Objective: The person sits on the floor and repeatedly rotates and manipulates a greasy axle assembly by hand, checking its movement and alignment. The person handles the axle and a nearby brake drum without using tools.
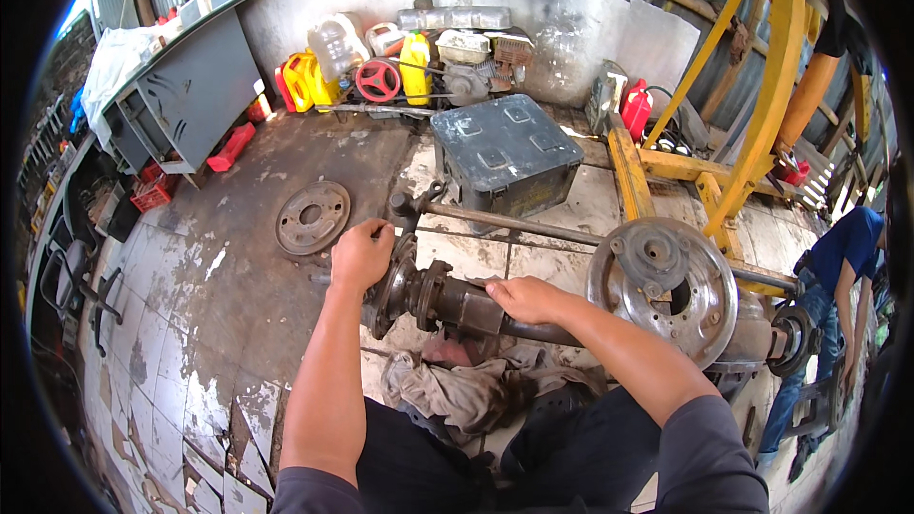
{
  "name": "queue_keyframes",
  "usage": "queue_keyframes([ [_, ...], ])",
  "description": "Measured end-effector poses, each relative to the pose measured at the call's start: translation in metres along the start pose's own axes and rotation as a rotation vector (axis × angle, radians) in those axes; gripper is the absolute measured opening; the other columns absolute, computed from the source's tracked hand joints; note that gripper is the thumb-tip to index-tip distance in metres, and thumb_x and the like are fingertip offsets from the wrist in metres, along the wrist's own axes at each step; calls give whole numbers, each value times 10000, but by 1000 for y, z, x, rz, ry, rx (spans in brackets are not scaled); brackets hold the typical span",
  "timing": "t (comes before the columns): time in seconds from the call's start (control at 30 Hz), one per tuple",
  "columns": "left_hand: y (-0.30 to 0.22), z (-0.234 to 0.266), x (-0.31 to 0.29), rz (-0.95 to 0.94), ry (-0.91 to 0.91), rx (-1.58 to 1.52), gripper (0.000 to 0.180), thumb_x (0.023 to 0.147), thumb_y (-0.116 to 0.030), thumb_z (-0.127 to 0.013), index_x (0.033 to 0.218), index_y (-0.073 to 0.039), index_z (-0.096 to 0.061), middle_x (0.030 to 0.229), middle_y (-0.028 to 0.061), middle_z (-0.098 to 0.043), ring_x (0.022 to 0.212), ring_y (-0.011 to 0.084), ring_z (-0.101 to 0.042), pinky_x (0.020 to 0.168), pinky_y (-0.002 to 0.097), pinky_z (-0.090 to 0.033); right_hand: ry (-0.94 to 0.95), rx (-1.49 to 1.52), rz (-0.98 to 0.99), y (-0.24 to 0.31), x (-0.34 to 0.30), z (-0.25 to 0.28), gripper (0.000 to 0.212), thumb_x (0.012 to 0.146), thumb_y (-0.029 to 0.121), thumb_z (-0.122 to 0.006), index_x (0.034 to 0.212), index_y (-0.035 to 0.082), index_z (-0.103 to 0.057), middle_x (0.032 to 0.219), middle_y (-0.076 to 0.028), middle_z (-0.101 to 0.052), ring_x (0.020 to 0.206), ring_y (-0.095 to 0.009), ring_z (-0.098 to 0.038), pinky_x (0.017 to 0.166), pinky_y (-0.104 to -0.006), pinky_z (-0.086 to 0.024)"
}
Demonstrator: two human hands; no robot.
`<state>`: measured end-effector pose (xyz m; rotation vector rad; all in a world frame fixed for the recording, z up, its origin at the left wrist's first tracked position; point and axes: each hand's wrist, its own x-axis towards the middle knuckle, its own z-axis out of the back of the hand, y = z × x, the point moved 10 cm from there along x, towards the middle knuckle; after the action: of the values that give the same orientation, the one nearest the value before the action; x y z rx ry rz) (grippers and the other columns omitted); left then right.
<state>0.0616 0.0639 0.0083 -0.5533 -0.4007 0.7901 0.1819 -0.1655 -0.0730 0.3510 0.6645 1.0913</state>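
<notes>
A greasy vehicle axle (pixel 473 309) lies across in front of me, with a flanged hub (pixel 383 300) at its left end. My left hand (pixel 363 255) is closed over the upper edge of that hub, its fingertips turned out of sight. On the axle tube to the right, my right hand (pixel 526 302) is wrapped over the top, thumb lying along it and the other fingers mostly hidden. A long steering rod (pixel 519 224) runs beyond the axle. Leaning at the axle's right is a round metal backing plate (pixel 709 300) with a smaller disc on it.
Another round plate (pixel 313 217) lies on the stained floor at left. Beyond the axle stands a dark lidded box (pixel 505 148). A yellow hoist frame (pixel 628 171) rises at right. Dirty rags (pixel 466 385) lie below the axle. Another person (pixel 838 266) bends down at far right.
</notes>
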Motion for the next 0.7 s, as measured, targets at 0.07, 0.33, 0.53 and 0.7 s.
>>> queue_keyframes([
  [0.07, -4, -6, 0, -7, 9, -7, 362, 935, -377, -569, 1095, -103, -744, 1036, 174, -729, 1024, 370, -668, 914, 442, -497, 25, -25, -45, -15, 6, -3, 538, 1063, 422, -297, 1165, 21, -642, 1097, -280, -675, 1043, -467, -623, 951, -517, -475],
  [0.33, -4, -1, 0, -6, 8, -7, 357, 930, -374, -571, 1088, -105, -746, 1025, 171, -730, 1019, 376, -667, 912, 439, -498, 41, -5, -84, -7, -3, 1, 557, 1061, 433, -292, 1169, 14, -642, 1115, -271, -673, 1073, -458, -615, 963, -503, -472],
  [0.53, 1, -2, 3, 1, 4, 7, 353, 930, -374, -566, 1099, -120, -744, 1037, 164, -730, 1019, 371, -669, 908, 438, -501, 11, 49, -14, 18, -9, 5, 558, 1063, 431, -289, 1163, 15, -648, 1102, -272, -678, 1079, -459, -615, 971, -506, -468],
  [0.7, -1, -2, 0, -2, 11, 0, 349, 927, -375, -573, 1107, -127, -742, 1036, 169, -729, 1022, 375, -667, 906, 439, -502, 20, -8, -66, -2, -2, 2, 563, 1065, 432, -286, 1173, 7, -640, 1107, -274, -676, 1080, -462, -613, 972, -510, -466],
])
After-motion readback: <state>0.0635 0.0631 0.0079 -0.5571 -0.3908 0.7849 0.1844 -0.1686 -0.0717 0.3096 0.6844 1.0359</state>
